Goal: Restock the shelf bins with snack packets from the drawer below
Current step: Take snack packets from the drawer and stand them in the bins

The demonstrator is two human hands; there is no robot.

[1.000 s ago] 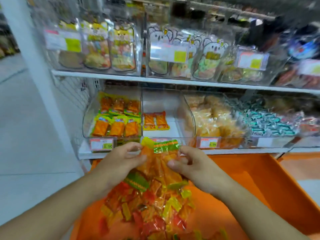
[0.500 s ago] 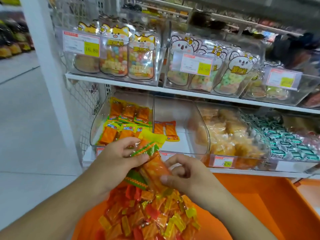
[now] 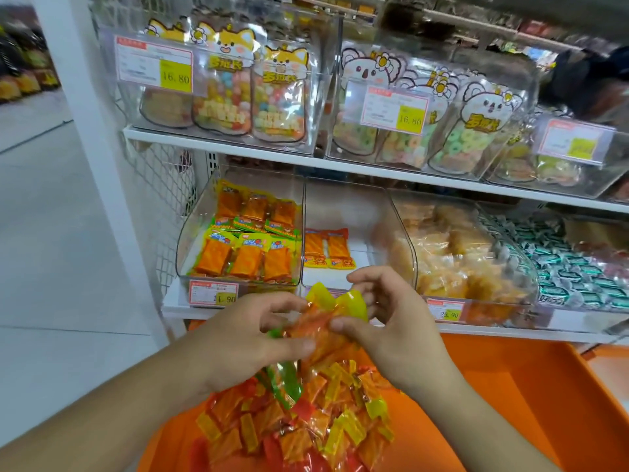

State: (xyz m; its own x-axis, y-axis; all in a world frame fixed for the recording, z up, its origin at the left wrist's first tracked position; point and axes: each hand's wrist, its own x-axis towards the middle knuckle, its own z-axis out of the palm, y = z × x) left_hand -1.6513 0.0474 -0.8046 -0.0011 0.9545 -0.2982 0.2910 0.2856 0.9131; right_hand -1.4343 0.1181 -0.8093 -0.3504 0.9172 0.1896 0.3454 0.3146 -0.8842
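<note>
Fingers of your left hand (image 3: 245,338) pinch the near side of the clear bag of snack packets (image 3: 306,413), and your right hand (image 3: 391,321) closes its grip on the bag's crumpled yellow top, thumb pressed to the film. Both hands hold that neck tight, just in front of the middle bin (image 3: 343,212). Below your hands the bag hangs full of orange, yellow and red packets over the open orange drawer (image 3: 510,396). The middle bin itself holds only two orange packets (image 3: 328,248), lying flat near its front. Left of the middle bin, a bin (image 3: 194,233) is stacked with orange and yellow packets. Right of it, another bin (image 3: 452,253) holds pale golden snacks. Above the middle bin, an upper shelf (image 3: 238,149) carries tall pouches with animal faces.
</note>
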